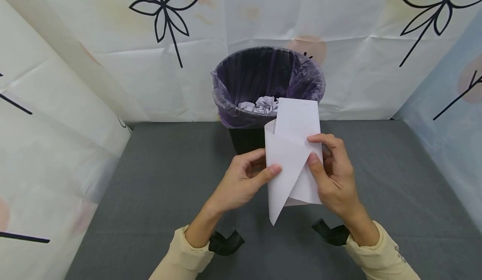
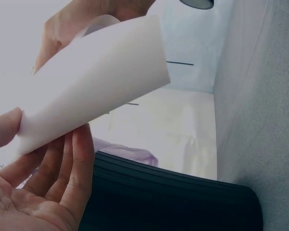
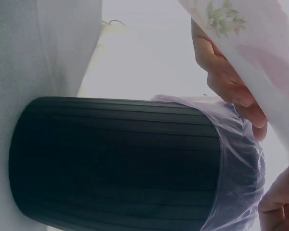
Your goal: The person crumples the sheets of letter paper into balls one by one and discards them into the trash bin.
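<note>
Here are both bare hands at work, on a folded white sheet of paper (image 1: 291, 158) held in the air before a black ribbed bin (image 1: 246, 140) lined with thin purple plastic film (image 1: 308, 77). The left hand (image 1: 241, 183) has it pinched at the left edge, thumb laid across the face, fingers reaching behind; the left wrist view shows them spread beneath the sheet. Over to the right hand (image 1: 337, 175): it clasps the opposite edge, thumb and index finger on the front, the other fingers bent at the side. So both grips are clamped on the paper. Its left side rolls inward, one flap crossing the front to a sharp corner that points down, while the straight top end overlaps the bin's near rim from this angle; whether they touch, I cannot tell. Inside the bin sit crumpled white paper wads (image 1: 265, 104). The bin stands on a dark grey tabletop (image 1: 150, 188), just in front of a white backdrop (image 1: 256, 20) with black flower outlines (image 1: 163, 6). Cream sleeves (image 1: 188, 250) and black wrist straps (image 1: 226, 243) frame the action from below.
</note>
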A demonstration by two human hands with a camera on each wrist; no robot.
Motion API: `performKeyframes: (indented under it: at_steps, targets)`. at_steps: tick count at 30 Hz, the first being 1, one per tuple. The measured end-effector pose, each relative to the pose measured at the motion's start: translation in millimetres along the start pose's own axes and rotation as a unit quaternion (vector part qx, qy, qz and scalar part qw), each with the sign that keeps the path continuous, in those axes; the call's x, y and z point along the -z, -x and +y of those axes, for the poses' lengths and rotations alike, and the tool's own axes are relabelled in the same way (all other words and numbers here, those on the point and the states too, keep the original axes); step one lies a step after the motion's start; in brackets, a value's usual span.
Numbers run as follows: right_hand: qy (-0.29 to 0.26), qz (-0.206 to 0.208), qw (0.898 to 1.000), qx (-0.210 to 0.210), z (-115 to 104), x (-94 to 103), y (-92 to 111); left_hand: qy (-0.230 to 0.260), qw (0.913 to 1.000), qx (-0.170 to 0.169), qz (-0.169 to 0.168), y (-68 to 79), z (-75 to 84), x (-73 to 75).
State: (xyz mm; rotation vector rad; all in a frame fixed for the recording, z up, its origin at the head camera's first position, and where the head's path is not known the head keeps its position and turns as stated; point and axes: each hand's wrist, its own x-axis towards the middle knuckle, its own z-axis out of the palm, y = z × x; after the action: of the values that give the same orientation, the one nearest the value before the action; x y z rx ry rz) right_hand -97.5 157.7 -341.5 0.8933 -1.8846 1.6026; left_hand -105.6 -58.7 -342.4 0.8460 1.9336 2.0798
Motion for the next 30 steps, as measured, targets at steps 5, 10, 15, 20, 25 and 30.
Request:
performKeyframes:
  at_steps: [5,10,15,20,25,30]
  targets:
    - [0.038,0.017,0.999,0.0,-3.1,-0.9,-1.7,-0.002,1.0,0.005,-0.001,-0.3,2.9,0.1]
    - [0.074,-0.009,0.997,0.0,-5.5,-0.6,-2.1,-0.004,1.0,0.006,0.001,-1.4,4.0,0.5]
    - [0.096,-0.039,0.995,0.002,-5.9,-0.6,-2.0,-0.007,0.9996,0.019,0.02,-3.0,3.8,-2.1]
    - [0.075,-0.055,0.995,0.023,-2.8,-0.1,-4.8,-0.008,0.9993,0.015,0.033,-4.8,0.8,-4.0]
    - [0.071,-0.08,0.994,-0.008,-4.7,3.7,-5.1,-0.031,0.9988,0.017,0.035,-4.9,0.7,-3.2]
    - [0.09,-0.078,0.993,-0.026,-6.1,6.9,-4.8,-0.057,0.9977,0.025,0.026,-4.4,2.5,-1.1]
